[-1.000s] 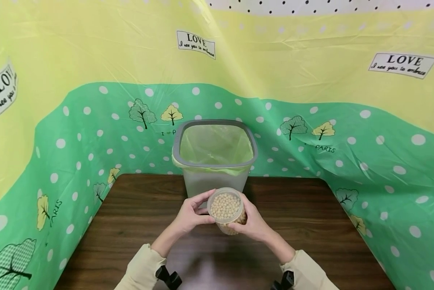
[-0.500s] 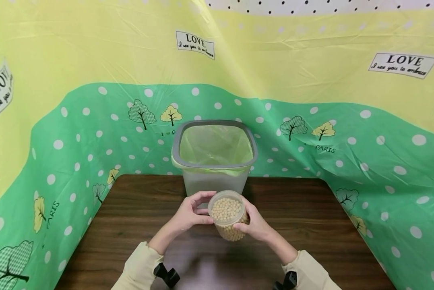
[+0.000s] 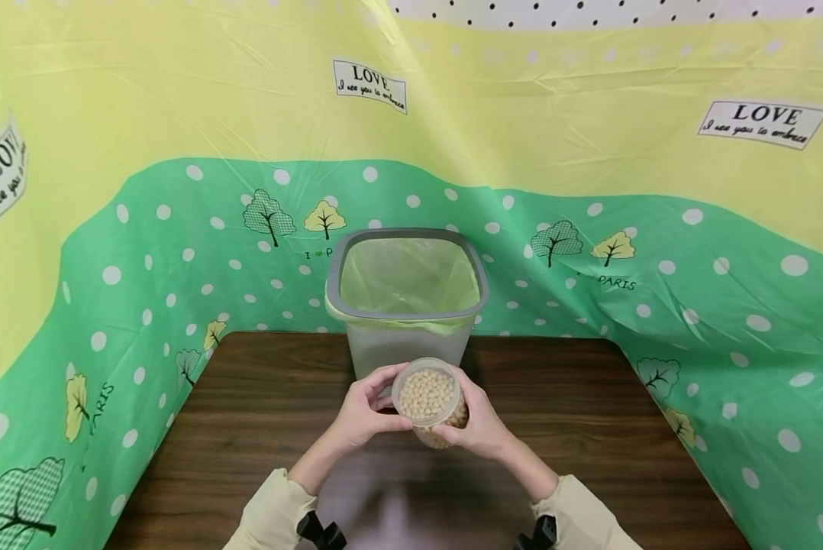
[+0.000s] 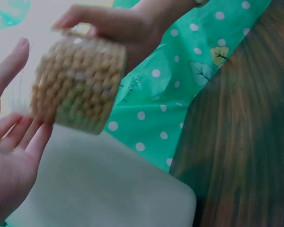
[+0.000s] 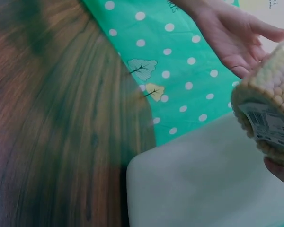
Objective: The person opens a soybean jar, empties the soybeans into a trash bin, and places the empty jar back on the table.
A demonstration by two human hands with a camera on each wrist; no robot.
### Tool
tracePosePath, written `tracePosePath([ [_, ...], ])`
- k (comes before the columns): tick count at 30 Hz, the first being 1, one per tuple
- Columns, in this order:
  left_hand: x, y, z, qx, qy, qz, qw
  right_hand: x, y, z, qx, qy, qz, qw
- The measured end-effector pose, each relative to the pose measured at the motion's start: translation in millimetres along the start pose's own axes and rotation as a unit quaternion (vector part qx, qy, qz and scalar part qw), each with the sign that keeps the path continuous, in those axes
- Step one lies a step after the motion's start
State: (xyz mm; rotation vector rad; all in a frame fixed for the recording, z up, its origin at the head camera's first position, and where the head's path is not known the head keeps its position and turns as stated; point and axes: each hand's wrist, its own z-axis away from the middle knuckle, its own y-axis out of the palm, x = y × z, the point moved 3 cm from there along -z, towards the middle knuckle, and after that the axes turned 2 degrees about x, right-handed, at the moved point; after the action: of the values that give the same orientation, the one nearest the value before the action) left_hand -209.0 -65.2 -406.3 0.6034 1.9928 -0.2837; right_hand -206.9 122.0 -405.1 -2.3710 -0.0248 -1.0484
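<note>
A clear plastic jar [image 3: 427,401] full of round beige beans hangs over the table in front of the bin. My right hand [image 3: 483,424] grips its side from the right, thumb at the front. My left hand [image 3: 363,409] spreads thumb and fingers round the jar's pale, translucent top end. In the left wrist view the left fingertips [image 4: 40,135] meet the jar [image 4: 78,85] near that end, with the thumb on the opposite side. A barcode label [image 5: 267,125] shows on the jar's base in the right wrist view, where only a little of the right hand appears.
Behind the hands stands a grey bin [image 3: 411,344] with a green liner bag under its rim. It rests on a dark wood-grain table [image 3: 260,412]. A yellow and green printed curtain [image 3: 590,229] surrounds the table's back and sides.
The jar dips toward me and tilts, then comes back up to about where it was. My left thumb now reaches slightly farther over the jar's rim.
</note>
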Motion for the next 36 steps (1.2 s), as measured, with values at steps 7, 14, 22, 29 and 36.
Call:
tracePosePath([
  [7,1.4,6.2,1.3,-0.047,-0.023,-0.025,0.9983,1,-1.7,-1,-0.045,-0.002,0.028,0.999],
  [14,-4.1,-3.2,-6.5,0.049,-0.026,0.022,0.9982,-16,-5.2,0,-0.004,-0.003,-0.084,0.996],
  [22,-5.5,-4.7,-9.2,0.061,-0.029,0.007,0.9977,-14,-2.0,0,0.013,-0.009,-0.058,0.998],
  [29,0.4,5.1,-6.9,-0.081,-0.072,-0.015,0.994,-14,2.7,1,-0.066,0.024,0.012,0.997],
  [36,5.6,0.6,-4.3,-0.051,-0.09,0.033,0.9941,-20,2.1,4,-0.042,0.053,-0.095,0.993],
])
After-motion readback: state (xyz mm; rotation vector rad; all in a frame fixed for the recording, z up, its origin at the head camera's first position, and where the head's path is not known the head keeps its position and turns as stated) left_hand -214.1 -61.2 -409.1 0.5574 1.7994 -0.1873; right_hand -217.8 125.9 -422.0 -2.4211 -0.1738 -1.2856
